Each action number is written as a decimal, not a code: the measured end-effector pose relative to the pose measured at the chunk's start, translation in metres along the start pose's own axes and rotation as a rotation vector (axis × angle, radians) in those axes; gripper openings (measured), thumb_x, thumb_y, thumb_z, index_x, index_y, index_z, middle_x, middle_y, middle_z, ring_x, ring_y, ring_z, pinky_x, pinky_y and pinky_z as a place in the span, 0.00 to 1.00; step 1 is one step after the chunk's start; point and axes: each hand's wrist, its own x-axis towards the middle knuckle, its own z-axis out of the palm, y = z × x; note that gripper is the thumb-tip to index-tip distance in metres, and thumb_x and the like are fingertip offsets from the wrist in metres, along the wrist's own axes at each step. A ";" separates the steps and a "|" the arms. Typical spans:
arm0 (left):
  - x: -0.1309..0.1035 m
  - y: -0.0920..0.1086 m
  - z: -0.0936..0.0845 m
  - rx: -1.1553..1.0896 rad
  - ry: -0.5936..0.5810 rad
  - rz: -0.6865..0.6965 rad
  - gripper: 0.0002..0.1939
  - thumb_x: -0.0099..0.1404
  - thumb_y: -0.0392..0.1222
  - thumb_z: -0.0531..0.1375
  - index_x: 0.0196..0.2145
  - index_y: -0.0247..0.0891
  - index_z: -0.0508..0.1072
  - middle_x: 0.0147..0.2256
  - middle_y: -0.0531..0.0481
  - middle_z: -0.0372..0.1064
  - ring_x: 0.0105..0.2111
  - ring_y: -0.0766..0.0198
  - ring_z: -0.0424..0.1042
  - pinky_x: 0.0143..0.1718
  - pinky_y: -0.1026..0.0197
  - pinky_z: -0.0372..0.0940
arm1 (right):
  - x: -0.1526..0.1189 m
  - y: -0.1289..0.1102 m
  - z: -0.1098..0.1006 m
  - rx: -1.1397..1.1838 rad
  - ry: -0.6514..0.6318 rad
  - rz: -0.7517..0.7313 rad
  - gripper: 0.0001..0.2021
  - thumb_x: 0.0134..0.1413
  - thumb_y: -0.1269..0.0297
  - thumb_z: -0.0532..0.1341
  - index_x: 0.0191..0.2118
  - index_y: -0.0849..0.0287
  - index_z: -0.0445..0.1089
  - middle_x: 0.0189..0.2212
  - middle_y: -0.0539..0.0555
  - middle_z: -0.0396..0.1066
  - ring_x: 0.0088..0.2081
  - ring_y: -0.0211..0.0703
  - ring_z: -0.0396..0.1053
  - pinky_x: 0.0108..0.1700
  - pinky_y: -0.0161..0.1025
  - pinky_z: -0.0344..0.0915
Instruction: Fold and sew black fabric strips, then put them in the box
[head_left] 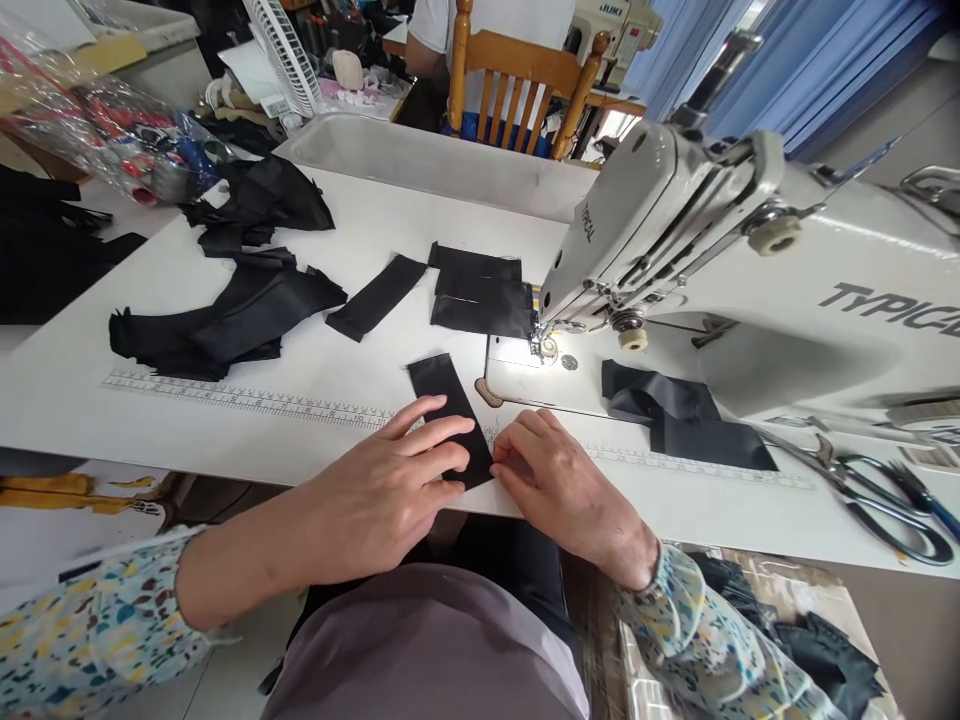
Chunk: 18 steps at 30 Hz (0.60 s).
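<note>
A black fabric strip (441, 376) lies slantwise on the white table in front of the sewing machine. My left hand (386, 490) rests on it with fingers stretched out and slightly apart. At the strip's right edge, near its lower corner, the fingers of my right hand (566, 490) are pinched together on the fabric. Beyond my hands, several black pieces (480, 290) lie in a row leading to the presser foot (538, 342) of the sewing machine (652, 210). Another black strip (377, 297) lies to their left.
Piled black fabric (225, 315) covers the left of the table. More black pieces (686, 415) lie under the machine arm. Scissors (862, 485) rest at the right edge. A ruler scale (300, 405) runs along the front. A person (510, 30) sits behind a wooden chair (517, 60).
</note>
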 end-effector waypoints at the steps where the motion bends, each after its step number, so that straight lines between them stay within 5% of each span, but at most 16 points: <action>1: 0.006 -0.002 -0.006 -0.013 -0.051 0.010 0.20 0.65 0.24 0.52 0.35 0.44 0.79 0.41 0.48 0.74 0.60 0.52 0.66 0.72 0.41 0.48 | 0.000 0.000 0.000 0.000 -0.001 0.001 0.10 0.57 0.79 0.60 0.35 0.56 0.63 0.35 0.52 0.66 0.40 0.47 0.62 0.43 0.46 0.65; 7: 0.037 -0.021 -0.025 -0.180 -0.191 0.061 0.20 0.63 0.26 0.54 0.21 0.46 0.75 0.30 0.51 0.69 0.41 0.56 0.70 0.63 0.49 0.58 | 0.001 0.003 0.001 0.014 -0.009 0.020 0.10 0.56 0.79 0.60 0.35 0.55 0.64 0.35 0.52 0.66 0.40 0.47 0.62 0.42 0.45 0.65; 18: 0.047 -0.031 -0.009 -0.110 -0.154 0.238 0.18 0.71 0.29 0.56 0.25 0.42 0.76 0.30 0.51 0.72 0.38 0.60 0.69 0.61 0.49 0.58 | 0.003 0.002 0.000 -0.018 -0.013 0.021 0.10 0.55 0.80 0.59 0.33 0.56 0.64 0.33 0.51 0.65 0.39 0.45 0.61 0.40 0.42 0.63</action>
